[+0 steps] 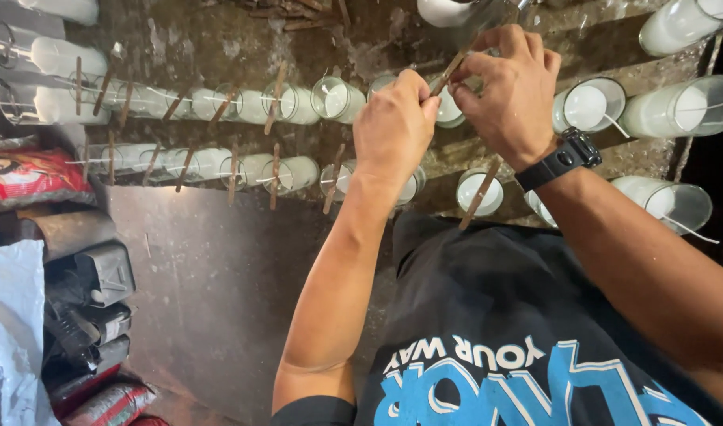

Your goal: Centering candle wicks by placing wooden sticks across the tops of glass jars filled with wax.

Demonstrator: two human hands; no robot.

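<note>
Black printed shirt fills six o'clock. Above it, left hand and right hand both pinch a thin brown wooden stick over a wax-filled clear glass jar at twelve o'clock, seemingly centring its wick; neighbouring jars carry sticks likewise.

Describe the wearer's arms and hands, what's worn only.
Both forearms are bare, no gloves or rings visible on the left hand or right hand. A chunky black wristwatch with a black strap sits on the right wrist. A black short sleeve edge shows at the left upper arm, part of a black T-shirt with blue and white print.
</note>
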